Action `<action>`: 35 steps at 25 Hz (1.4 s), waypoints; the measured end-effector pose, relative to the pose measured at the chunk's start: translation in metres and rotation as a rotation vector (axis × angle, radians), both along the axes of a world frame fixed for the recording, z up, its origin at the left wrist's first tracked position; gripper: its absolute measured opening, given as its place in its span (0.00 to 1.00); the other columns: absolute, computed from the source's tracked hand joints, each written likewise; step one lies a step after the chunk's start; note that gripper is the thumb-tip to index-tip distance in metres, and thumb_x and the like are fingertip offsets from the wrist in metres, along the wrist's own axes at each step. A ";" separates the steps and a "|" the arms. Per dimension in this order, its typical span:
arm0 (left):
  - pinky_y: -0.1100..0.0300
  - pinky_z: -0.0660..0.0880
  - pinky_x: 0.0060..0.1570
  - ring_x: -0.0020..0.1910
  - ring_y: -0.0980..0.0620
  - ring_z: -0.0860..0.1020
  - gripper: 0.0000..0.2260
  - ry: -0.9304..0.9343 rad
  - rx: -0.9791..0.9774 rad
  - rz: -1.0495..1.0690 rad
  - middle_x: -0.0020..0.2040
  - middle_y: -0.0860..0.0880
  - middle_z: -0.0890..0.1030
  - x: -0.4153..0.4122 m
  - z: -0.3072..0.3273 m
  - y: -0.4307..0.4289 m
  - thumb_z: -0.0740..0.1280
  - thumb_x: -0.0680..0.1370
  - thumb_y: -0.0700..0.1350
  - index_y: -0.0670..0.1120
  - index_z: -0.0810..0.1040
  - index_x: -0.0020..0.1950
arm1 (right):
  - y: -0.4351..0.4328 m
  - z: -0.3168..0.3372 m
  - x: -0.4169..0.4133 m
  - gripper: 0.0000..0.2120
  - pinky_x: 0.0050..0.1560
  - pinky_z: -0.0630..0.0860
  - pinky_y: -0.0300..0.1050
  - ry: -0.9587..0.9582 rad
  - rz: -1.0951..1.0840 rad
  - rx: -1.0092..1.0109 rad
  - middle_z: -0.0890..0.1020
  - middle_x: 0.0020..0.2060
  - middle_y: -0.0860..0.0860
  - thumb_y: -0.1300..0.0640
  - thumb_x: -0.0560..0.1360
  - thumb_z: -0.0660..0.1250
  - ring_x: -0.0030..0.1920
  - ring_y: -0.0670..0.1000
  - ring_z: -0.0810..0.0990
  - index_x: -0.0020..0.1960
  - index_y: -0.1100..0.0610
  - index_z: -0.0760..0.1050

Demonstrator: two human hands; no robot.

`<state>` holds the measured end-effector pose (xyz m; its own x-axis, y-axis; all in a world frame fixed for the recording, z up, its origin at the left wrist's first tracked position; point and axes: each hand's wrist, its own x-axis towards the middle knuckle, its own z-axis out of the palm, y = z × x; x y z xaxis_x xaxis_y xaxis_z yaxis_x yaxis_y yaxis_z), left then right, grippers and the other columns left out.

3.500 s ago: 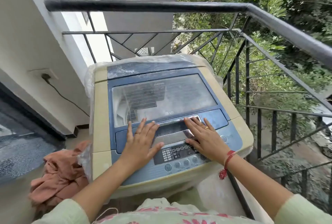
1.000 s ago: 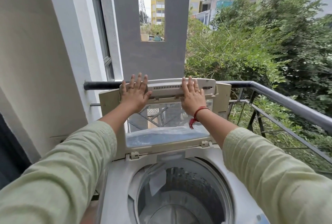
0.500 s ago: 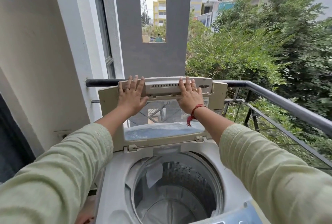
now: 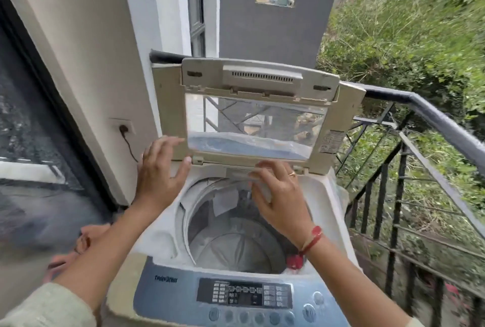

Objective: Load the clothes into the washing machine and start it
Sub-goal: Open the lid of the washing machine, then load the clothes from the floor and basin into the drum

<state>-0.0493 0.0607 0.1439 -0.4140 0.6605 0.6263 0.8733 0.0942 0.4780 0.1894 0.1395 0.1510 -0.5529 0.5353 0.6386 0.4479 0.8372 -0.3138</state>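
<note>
The top-loading washing machine (image 4: 326, 195) stands in front of me with its folding lid (image 4: 258, 114) raised upright against the railing. The drum (image 4: 236, 245) is open and holds no clothes that I can see. My left hand (image 4: 160, 169) hovers open by the lid's lower left corner, fingers spread. My right hand (image 4: 280, 195) hovers open over the back of the drum, just below the lid hinge. The blue control panel (image 4: 244, 295) lies at the near edge. A pinkish heap of clothes (image 4: 78, 245) shows low on the left, partly hidden by my left arm.
A black metal railing (image 4: 420, 111) runs behind and to the right of the machine, with bushes beyond. A white wall with a socket and plugged cord (image 4: 123, 127) is close on the left, beside a dark glass door (image 4: 29, 129).
Both hands have let go of the raised lid's top edge and dropped down toward the drum opening. The lid stays up. The view has tilted down, showing the control panel.
</note>
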 end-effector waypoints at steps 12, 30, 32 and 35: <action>0.43 0.70 0.59 0.61 0.41 0.71 0.23 -0.178 -0.225 0.573 0.60 0.43 0.74 0.026 -0.093 -0.193 0.59 0.73 0.55 0.45 0.69 0.65 | -0.075 -0.074 -0.067 0.09 0.58 0.63 0.37 -0.103 0.500 -0.395 0.74 0.55 0.50 0.52 0.75 0.63 0.57 0.49 0.71 0.53 0.52 0.77; 0.44 0.70 0.56 0.60 0.40 0.73 0.26 -0.371 -0.829 0.411 0.62 0.44 0.73 -0.334 -0.296 -0.233 0.70 0.69 0.49 0.47 0.70 0.65 | -0.047 -0.216 -0.499 0.15 0.60 0.70 0.48 -0.830 0.210 -0.848 0.72 0.59 0.55 0.53 0.74 0.65 0.57 0.57 0.74 0.60 0.55 0.74; 0.44 0.68 0.60 0.64 0.41 0.70 0.28 -0.389 -0.954 0.385 0.66 0.45 0.70 -0.363 -0.330 -0.222 0.70 0.69 0.49 0.47 0.68 0.68 | -0.043 -0.264 -0.528 0.15 0.61 0.70 0.48 -0.933 0.112 -0.916 0.72 0.60 0.58 0.52 0.75 0.64 0.59 0.59 0.74 0.60 0.55 0.74; 0.45 0.64 0.65 0.69 0.43 0.65 0.31 -0.489 -1.072 0.429 0.70 0.46 0.65 -0.395 -0.383 -0.211 0.69 0.71 0.51 0.48 0.63 0.72 | -0.050 -0.336 -0.557 0.25 0.64 0.69 0.51 -1.075 0.056 -0.910 0.67 0.66 0.60 0.47 0.74 0.65 0.62 0.61 0.72 0.67 0.56 0.67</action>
